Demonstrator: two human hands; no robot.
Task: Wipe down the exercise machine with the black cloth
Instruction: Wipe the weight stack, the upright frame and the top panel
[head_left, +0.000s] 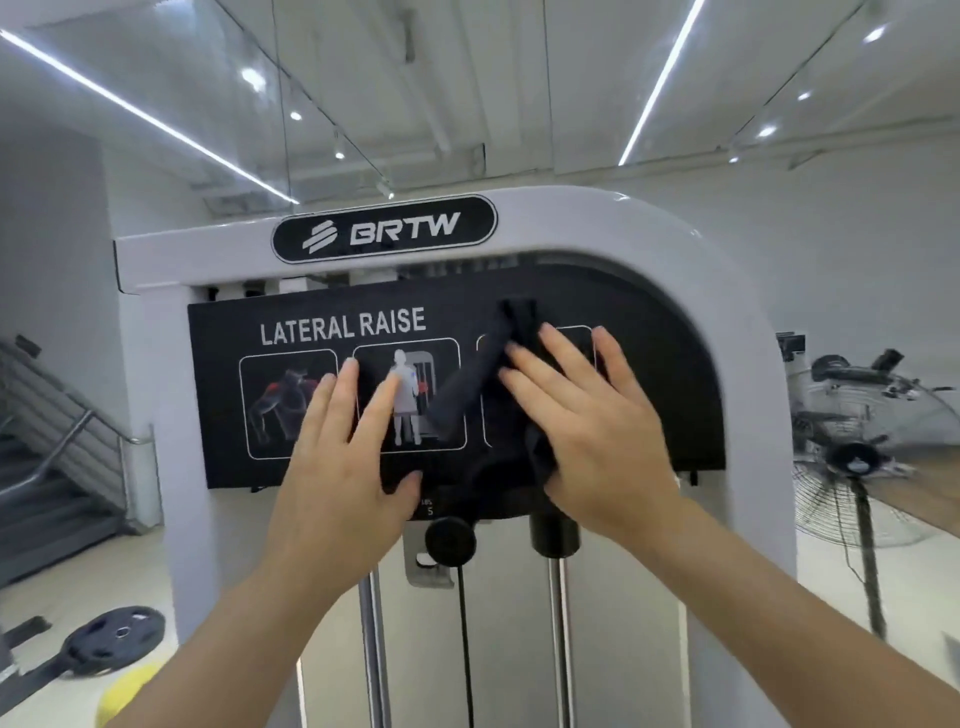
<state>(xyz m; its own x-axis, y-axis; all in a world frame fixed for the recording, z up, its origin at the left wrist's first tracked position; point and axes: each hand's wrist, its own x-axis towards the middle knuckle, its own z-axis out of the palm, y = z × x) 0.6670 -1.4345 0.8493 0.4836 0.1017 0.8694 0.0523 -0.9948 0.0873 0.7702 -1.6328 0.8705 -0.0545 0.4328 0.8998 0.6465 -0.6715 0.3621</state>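
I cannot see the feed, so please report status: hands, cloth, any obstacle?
Right hand flat, pressing black cloth against the instruction panel. Left hand flat on the panel, no cloth. No obstacle seen on the panel.

A gym — lateral raise machine (717, 322), weight plate (111, 642) on floor, standing fan (852, 467)

White walls (857, 249) and a white ceiling (467, 78) carry long light strips (661, 83) and small spotlights (253, 78). A grey staircase (47, 467) with a metal handrail (67, 441) stands far left. A black weight plate (111, 642) lies on the pale floor (130, 566) near left. A standing fan (852, 460) is at right.
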